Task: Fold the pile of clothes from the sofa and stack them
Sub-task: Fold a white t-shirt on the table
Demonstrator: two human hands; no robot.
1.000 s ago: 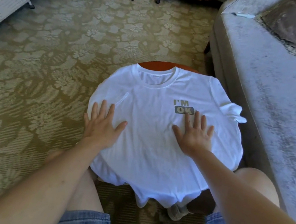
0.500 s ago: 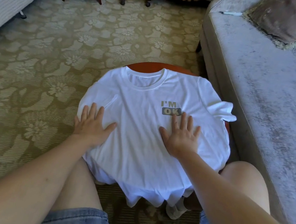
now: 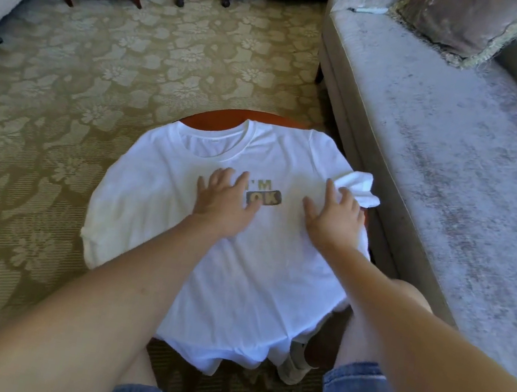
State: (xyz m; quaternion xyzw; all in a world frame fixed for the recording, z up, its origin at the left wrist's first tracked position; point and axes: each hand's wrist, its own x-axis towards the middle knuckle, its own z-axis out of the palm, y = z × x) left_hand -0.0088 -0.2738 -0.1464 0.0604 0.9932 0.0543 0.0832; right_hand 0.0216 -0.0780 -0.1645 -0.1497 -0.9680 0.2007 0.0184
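While lying flat, the soft white T-shirt (image 3: 250, 261) is draping the round wooden table (image 3: 225, 117); the left hand (image 3: 223, 199) and right hand (image 3: 334, 215) are pressing it with spread fingers.

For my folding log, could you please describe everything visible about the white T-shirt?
The white T-shirt looks like soft cotton, with a crew collar, short sleeves and a grey "I'M OK" chest print. It lies face up, unfolded, over a round reddish table, hem hanging off the near edge. The sleeve beside the right hand is crumpled. Both hands rest flat on it, the left hand partly covering the print.
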